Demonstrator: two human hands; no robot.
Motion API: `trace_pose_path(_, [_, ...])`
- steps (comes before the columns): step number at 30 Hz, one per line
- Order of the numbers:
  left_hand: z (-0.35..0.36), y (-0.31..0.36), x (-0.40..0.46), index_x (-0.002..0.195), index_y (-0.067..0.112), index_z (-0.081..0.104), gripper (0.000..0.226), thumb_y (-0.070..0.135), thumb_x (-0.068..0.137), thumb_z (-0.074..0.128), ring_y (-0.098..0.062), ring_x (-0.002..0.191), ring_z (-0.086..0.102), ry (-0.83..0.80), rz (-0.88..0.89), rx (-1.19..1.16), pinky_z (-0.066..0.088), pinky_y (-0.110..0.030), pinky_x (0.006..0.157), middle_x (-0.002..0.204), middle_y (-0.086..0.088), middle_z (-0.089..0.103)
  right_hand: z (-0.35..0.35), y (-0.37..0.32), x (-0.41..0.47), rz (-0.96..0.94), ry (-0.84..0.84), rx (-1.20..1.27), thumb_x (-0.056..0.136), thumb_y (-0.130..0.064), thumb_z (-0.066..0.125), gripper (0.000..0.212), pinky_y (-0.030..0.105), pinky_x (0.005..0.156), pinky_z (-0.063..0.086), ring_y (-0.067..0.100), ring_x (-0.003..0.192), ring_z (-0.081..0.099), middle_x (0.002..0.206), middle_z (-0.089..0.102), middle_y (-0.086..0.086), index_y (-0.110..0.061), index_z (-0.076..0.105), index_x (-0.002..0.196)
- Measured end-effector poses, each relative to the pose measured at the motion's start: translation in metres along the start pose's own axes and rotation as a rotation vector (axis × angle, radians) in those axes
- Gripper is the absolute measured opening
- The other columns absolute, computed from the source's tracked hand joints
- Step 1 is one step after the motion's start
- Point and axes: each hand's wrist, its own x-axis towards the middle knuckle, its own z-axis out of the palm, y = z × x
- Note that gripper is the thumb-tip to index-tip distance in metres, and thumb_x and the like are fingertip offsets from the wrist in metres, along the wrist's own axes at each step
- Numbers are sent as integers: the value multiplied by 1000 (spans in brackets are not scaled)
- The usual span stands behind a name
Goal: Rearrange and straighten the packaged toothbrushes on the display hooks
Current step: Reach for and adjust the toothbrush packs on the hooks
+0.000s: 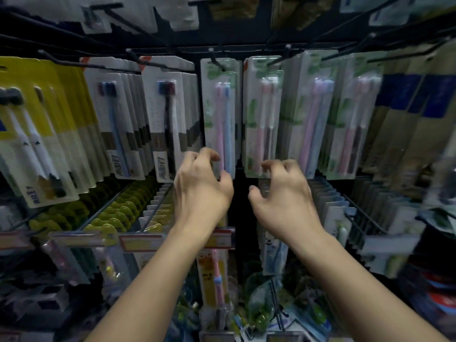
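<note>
**shelfrat:** Toothbrush packs (220,114) hanging mid-rack on black wire hooks (217,61), pink-and-blue pair in a clear blister on a green-printed card. Left hand (201,186) up at the bottom edge of that pack, fingers curled like a claw around the lower corner, thumb on the other side. Looks like a pinch on the card but can't swear to actual contact, too blurry. Right hand (283,191) same story at the foot of the neighbouring pack (262,119), the pink-and-dark pair one hook over, fingertips hooked at its lower edge, grip not confirmable either.

**pegboard_pete:** Going to be featherlight, probably. Thin card, thin plastic bubble, stiff enough to swing as one flat piece but easy to crease if squeezed hard. Bubble likely slick, so better taken by the card edges near the bottom, then nudged square. Weak spot should be the punched hole up top, so no yanking downward.

**shelfrat:** Agreed. Plenty not readable though. Print on the cards just a smear. No way to count how many packs sit behind each front one. Top row of packs (138,16) cut off by the frame. Yellow-carded packs (37,124) far left and the brown-and-blue ones (404,114) far right warped by the lens. Lower bins mostly dark mush, forearms covering a good chunk of the price strips (138,243)
</note>
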Motion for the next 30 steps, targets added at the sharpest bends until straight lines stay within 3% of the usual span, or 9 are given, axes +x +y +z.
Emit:
trace_pose_path(3, [10,3,1,128,31,61,37,30,92,68,-25,111,58,-69,-13,-4,48,-34,88,120,3,48,-1,5,1,-19,-21,-1,96,-37,66,58,38,105,46,25,140,41,145,38,2,-24,48,149])
trace_pose_path(7, [16,6,6,140,39,53,51,32,92,68,-27,134,47,-160,-78,-6,46,-38,100,145,-1,41,0,6,3,-11,-89,-8,97,-39,64,63,41,111,42,25,151,28,158,27,4,-30,41,154])
trace_pose_path(12, [18,11,11,146,50,47,54,34,97,63,-33,151,31,-255,-127,19,43,-45,109,166,-9,22,7,5,6,8,-201,-26,97,-41,62,69,46,119,34,27,159,10,170,9,7,-35,32,159])
trace_pose_path(17, [19,11,11,148,53,47,55,36,98,62,-32,154,27,-330,-125,13,40,-46,114,171,-7,11,10,-1,12,44,-258,-58,99,-42,58,69,50,120,34,26,160,0,172,-5,5,-41,27,160])
trace_pose_path(22, [20,10,9,147,54,46,57,36,97,65,-33,146,39,-353,-122,19,48,-43,105,168,0,7,14,-2,19,71,-279,-89,100,-44,55,69,51,122,28,28,160,-6,172,-11,8,-41,23,161])
trace_pose_path(27, [17,10,8,144,54,49,54,38,95,66,-32,125,54,-317,-119,17,55,-38,89,152,3,14,16,1,18,56,-232,-95,98,-49,56,69,52,118,38,29,159,4,168,2,6,-38,27,160])
trace_pose_path(30, [14,11,7,142,51,51,52,39,94,66,-32,127,51,-303,-111,22,53,-38,89,144,3,15,13,0,16,58,-218,-96,97,-48,57,66,52,112,45,29,156,13,162,10,4,-39,31,157])
